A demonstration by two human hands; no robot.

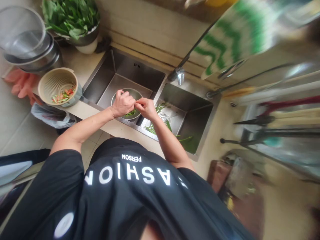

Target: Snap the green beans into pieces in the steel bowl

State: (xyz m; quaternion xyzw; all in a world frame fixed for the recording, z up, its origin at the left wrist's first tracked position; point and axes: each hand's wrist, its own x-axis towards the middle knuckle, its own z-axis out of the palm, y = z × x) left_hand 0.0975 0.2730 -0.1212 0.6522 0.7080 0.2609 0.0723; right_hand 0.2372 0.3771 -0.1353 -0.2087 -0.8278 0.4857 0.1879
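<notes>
My left hand (123,104) and my right hand (146,108) meet fingertip to fingertip above the sink divider. Both are closed in a pinch, and whatever lies between them is too small or hidden to make out. Beneath my left hand, a round bowl (119,96) sits in the left basin with short green stem pieces (130,113) in it. Long green vegetable stalks (160,107) lie in the right basin, partly behind my right wrist, around a clear round object (165,117).
The double sink (136,75) has a faucet (180,76) at its back. To the left stand a beige colander (43,81) with red and green scraps, stacked metal pots (32,60) and a bowl of leafy greens (87,36). A green-striped cloth (232,36) hangs upper right; a rack (250,141) is at right.
</notes>
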